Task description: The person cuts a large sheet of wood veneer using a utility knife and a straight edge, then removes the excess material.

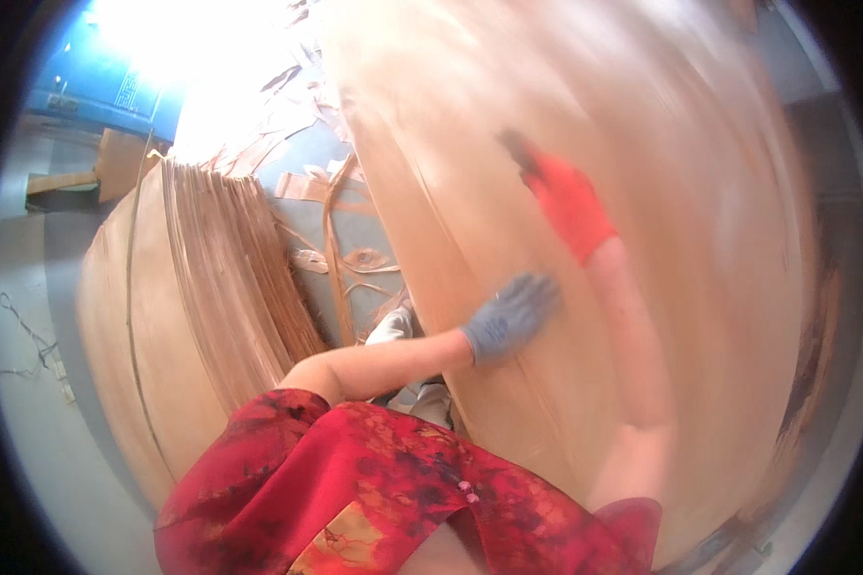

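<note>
A large, pale brown sheet of wood veneer fills the middle and right, its surface streaked by motion blur. My left hand, in a grey glove, rests on or just above it near its left edge, fingers stretched out flat. Farther out over the sheet is my right hand, in an orange-red glove with dark fingertips. Its fingers are smeared, so whether they grip anything is unclear; a small yellowish spot shows at their tips.
To the left stands a thick stack of veneer sheets with a cord around it. Torn veneer strips lie on the grey floor between stack and sheet. A blue object is at far left. My shoes show below.
</note>
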A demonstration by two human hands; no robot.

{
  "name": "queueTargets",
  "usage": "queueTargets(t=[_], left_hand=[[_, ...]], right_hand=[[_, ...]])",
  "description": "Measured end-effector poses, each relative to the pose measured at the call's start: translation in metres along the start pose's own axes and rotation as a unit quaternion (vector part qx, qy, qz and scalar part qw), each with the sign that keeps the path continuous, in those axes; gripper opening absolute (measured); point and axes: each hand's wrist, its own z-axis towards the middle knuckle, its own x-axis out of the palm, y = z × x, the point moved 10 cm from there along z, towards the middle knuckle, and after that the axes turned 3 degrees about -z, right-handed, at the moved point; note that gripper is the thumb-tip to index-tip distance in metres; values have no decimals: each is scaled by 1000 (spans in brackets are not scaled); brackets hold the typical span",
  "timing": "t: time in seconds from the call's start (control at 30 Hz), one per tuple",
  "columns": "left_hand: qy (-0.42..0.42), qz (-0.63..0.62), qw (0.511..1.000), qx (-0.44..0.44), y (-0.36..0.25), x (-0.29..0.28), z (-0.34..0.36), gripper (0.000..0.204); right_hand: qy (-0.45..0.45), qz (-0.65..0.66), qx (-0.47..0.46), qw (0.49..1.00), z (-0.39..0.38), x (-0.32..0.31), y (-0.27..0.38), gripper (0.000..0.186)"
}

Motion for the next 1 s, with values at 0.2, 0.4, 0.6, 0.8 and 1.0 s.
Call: queueTargets(t=[0.2, 0.4, 0.6, 0.8, 1.0], left_hand=[[43, -118, 992, -19, 16, 19, -7, 59], [24, -175, 984, -27, 23, 8, -12, 62], [-22, -197, 978, 67, 11, -20, -14, 53], [53, -84, 993, -69, 131, -130, -20, 25], [-354, -24, 929, -108, 356, -277, 23, 88]], right_hand=[[149, -76, 0, 986, 156, 103, 4, 47], [273, -136, 66, 950, 210, 151, 13, 45], [300, -194, 89, 930, 219, 167, 3, 43], [272, -224, 50, 935, 216, 175, -12, 45], [276, -151, 48, 948, 222, 188, -21, 44]])
